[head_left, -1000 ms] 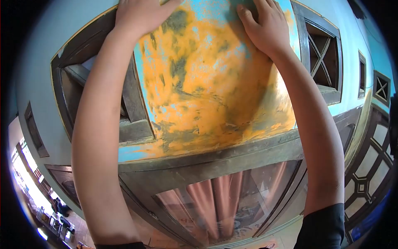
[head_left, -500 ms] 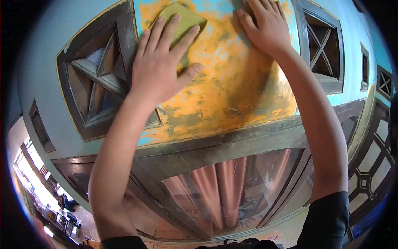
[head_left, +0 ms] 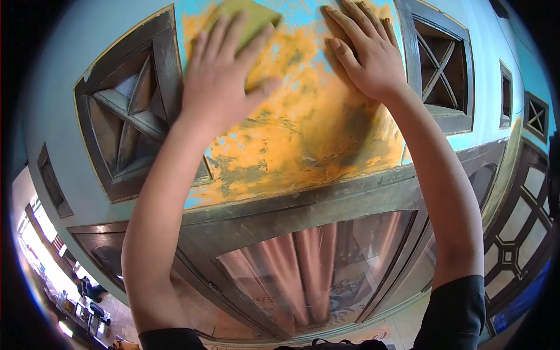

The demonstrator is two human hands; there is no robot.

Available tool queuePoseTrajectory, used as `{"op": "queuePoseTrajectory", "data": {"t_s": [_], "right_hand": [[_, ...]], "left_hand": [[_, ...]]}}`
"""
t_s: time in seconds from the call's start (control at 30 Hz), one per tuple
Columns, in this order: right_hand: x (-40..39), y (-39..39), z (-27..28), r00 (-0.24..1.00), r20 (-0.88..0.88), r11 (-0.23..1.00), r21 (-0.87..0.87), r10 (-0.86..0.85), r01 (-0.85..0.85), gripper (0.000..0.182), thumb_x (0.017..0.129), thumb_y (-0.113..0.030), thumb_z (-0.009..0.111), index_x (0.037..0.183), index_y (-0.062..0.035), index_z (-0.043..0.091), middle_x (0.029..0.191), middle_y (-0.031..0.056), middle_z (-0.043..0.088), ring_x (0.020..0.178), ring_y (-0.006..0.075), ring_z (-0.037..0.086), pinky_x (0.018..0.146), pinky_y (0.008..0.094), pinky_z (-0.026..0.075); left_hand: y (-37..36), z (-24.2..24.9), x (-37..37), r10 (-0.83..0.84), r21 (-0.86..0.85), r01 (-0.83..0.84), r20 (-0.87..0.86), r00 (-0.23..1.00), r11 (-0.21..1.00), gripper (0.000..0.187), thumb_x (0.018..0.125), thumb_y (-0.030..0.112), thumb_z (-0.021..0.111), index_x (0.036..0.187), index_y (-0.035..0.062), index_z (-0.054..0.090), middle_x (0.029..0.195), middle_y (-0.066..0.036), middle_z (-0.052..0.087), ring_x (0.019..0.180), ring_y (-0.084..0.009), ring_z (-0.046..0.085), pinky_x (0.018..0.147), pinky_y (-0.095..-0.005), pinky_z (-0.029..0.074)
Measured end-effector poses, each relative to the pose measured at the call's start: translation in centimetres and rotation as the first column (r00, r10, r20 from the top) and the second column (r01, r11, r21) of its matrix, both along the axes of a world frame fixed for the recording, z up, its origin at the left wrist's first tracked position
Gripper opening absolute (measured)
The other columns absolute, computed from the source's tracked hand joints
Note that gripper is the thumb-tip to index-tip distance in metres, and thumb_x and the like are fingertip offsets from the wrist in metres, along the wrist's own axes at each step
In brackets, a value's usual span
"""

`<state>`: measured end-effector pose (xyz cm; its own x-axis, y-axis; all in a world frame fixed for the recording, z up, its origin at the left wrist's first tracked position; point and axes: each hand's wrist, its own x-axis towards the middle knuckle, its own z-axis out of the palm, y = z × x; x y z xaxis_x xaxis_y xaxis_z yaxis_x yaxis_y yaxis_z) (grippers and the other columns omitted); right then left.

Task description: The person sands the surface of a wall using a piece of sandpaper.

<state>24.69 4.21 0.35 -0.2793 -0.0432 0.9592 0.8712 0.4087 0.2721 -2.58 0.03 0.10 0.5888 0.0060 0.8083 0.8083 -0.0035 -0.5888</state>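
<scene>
My left hand (head_left: 219, 79) lies flat with spread fingers on a yellow-green sheet that looks like sandpaper (head_left: 256, 16), pressing it against the wall. The hand is blurred by motion, and part of the sheet is hidden under the fingers. Orange, dark-smudged filler with bits of turquoise paint covers this wall patch (head_left: 291, 131). To the right, my right hand (head_left: 370, 58) rests on the patch near its edge, palm to the wall, fingers stretched out and nothing visible in it.
Dark wooden vents with crossed bars flank the patch, one on the left (head_left: 131, 116) and one on the right (head_left: 441, 67). A wooden beam (head_left: 303, 204) runs below it, over a glass pane with a pink curtain (head_left: 297, 274) behind. Several things stand far lower left.
The view has shifted slightly. My left hand and the sheet have moved a little up and left relative to the wall. My right hand stays on the patch, now showing more fully.
</scene>
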Motion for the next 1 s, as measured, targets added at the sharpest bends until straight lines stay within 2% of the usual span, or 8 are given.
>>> {"op": "queuePoseTrajectory", "data": {"t_s": [0.3,0.4,0.57,0.67,0.77,0.83,0.93,1.0], "right_hand": [[0.2,0.2,-0.2,1.0,-0.015,1.0,0.005,-0.006,0.006,0.059,0.099,-0.044,0.04,0.153,-0.0196,0.038,0.162,0.0137,0.027,0.151,0.0345,0.018,0.123,0.052,0.01],[0.4,0.4,-0.3,1.0,-0.02,1.0,0.015,0.007,-0.007,0.059,0.099,-0.044,0.04,0.153,-0.0196,0.038,0.162,0.014,0.028,0.151,0.0348,0.02,0.123,0.0524,0.011],[0.5,0.3,-0.3,0.999,-0.026,0.999,0.041,0.027,-0.026,0.06,0.098,-0.045,0.04,0.153,-0.0193,0.039,0.161,0.0145,0.03,0.15,0.0359,0.022,0.122,0.0535,0.014],[0.7,0.4,-0.4,0.999,-0.017,0.999,0.022,0.044,-0.043,0.06,0.099,-0.046,0.039,0.152,-0.0185,0.039,0.161,0.0139,0.029,0.15,0.0366,0.021,0.122,0.0545,0.014],[0.7,0.1,-0.7,0.999,-0.014,0.999,0.029,0.038,-0.038,0.059,0.1,-0.045,0.038,0.151,-0.0165,0.04,0.16,0.0146,0.031,0.149,0.0363,0.023,0.121,0.054,0.016],[0.9,-0.1,-1.3,1.0,-0.007,0.997,0.075,0.019,-0.018,0.057,0.101,-0.043,0.039,0.149,-0.012,0.043,0.155,0.0175,0.037,0.146,0.0357,0.03,0.12,0.0519,0.021],[0.7,1.0,-3.0,0.997,-0.066,0.971,0.234,-0.036,0.051,0.049,0.097,-0.036,0.053,0.145,-0.0244,0.05,0.154,0.0066,0.044,0.139,0.0298,0.042,0.115,0.0472,0.029],[1.2,1.1,-3.9,0.998,-0.05,0.988,0.153,-0.029,0.036,0.053,0.098,-0.041,0.05,0.149,-0.0272,0.046,0.158,0.004,0.038,0.145,0.0299,0.032,0.119,0.0518,0.02]], "left_hand": [[0.4,3.0,-2.9,0.072,0.118,-0.08,0.064,0.995,0.99,0.069,0.095,0.053,0.052,0.156,0.0247,0.034,0.162,-0.013,0.027,0.15,-0.0376,0.022,0.121,-0.0555,0.017],[-0.3,-2.0,0.5,0.096,-0.03,-0.094,0.109,0.989,0.995,0.07,0.093,0.059,0.053,0.154,0.0294,0.037,0.163,-0.012,0.026,0.149,-0.0351,0.025,0.121,-0.0555,0.017],[-1.2,-10.2,3.3,0.022,-0.397,-0.082,-0.154,0.988,0.914,0.068,0.094,0.061,0.048,0.154,0.0319,0.037,0.163,-0.014,0.025,0.15,-0.0367,0.023,0.12,-0.058,0.016],[-1.4,-5.8,2.0,0.161,-0.199,-0.162,-0.021,0.987,0.966,0.069,0.094,0.061,0.049,0.154,0.0296,0.037,0.162,-0.015,0.026,0.15,-0.0367,0.023,0.119,-0.0583,0.016],[-0.1,-2.1,-1.4,0.063,-0.008,-0.063,0.177,0.982,0.998,0.071,0.094,0.06,0.049,0.155,0.0266,0.036,0.162,-0.015,0.025,0.15,-0.037,0.022,0.119,-0.0589,0.017],[-0.2,-4.1,-0.5,0.071,-0.045,-0.063,0.186,0.98,0.997,0.071,0.094,0.06,0.049,0.154,0.0248,0.037,0.162,-0.016,0.027,0.15,-0.0369,0.023,0.119,-0.0595,0.017],[-1.5,-10.4,1.8,0.112,-0.249,-0.095,0.057,0.992,0.964,0.071,0.093,0.059,0.05,0.154,0.0241,0.038,0.162,-0.016,0.027,0.15,-0.0385,0.022,0.118,-0.0611,0.017],[-1.5,-13.3,1.8,0.083,-0.381,-0.107,-0.079,0.993,0.918,0.073,0.093,0.059,0.05,0.155,0.0221,0.037,0.163,-0.016,0.024,0.15,-0.0405,0.02,0.117,-0.0635,0.016]]}}
